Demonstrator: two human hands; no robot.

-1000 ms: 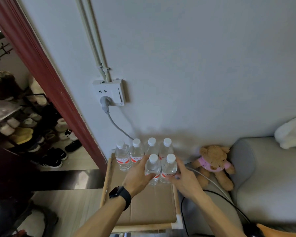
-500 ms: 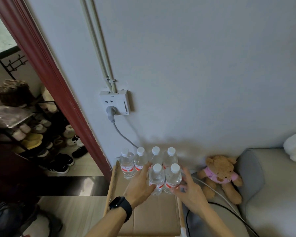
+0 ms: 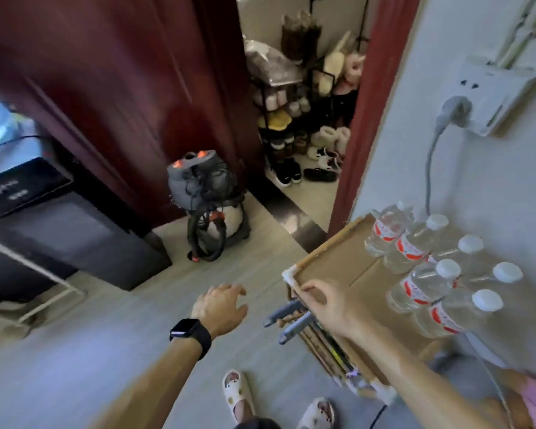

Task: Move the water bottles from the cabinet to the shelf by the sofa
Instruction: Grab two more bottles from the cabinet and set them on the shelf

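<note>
six water bottles (image 3: 421, 286) stand upright on the cardboard-lined top of the shelf (image 3: 344, 261), packed in two rows hard against the wall, touching one another. both hands are empty. the left hand (image 3: 222, 309) hangs over the floor with fingers loosely spread. the right hand (image 3: 328, 305) sits at the shelf's near corner, fingers slackly curled with thumb and forefinger almost meeting. whether it touches the rim cannot be told. the main risk looks to be the right forearm, which lies just beside the front row: a careless swing toward the wall would probably clip a cap, and bottles this tall, narrow and tightly packed would likely go down together, some rolling off the side. a second hazard is the shelf itself. it seems light, so any weight put on that corner might rock it and shake the rows. the grey cable (image 3: 429, 168) drops from the wall socket (image 3: 495, 94) behind the bottles, and a tug on it could push the back row forward. grey handles (image 3: 288, 317) jut from the shelf's side near the person's slippers (image 3: 237, 394), easy to snag in turning away. the view is blurred, and whether any bottles remain in the cabinet cannot be judged here.
</note>
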